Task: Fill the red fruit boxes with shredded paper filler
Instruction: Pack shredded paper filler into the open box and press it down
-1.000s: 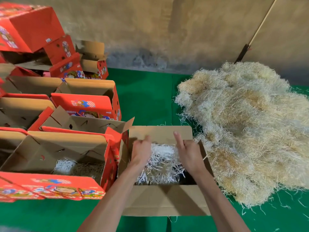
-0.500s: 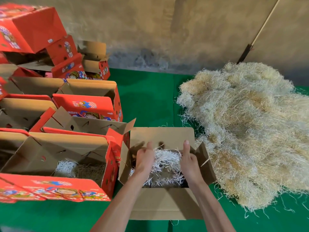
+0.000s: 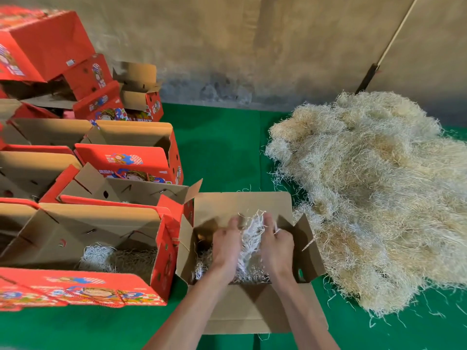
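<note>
An open fruit box [image 3: 242, 204] with brown flaps spread out stands in front of me on the green mat. White shredded paper filler [image 3: 250, 238] lies inside it. My left hand [image 3: 226, 246] and my right hand [image 3: 276, 248] are both down in the box, side by side. Their fingers curl into a wad of the filler that bunches up between them. Strands stick up above my fingertips, and my left fingers are blurred. The box's floor is mostly hidden by my hands and the filler.
A big heap of pale shredded filler [image 3: 379, 198] covers the mat on the right, touching the box's right flap. A red box [image 3: 166, 256] with some filler [image 3: 118, 258] stands on the left, among several open and stacked red boxes [image 3: 45, 44]. A stick [image 3: 394, 39] leans on the wall.
My hands moved from pressing the filler at the far side of the box, thumbs raised, to closing in on a wad between them. The filler now bunches higher.
</note>
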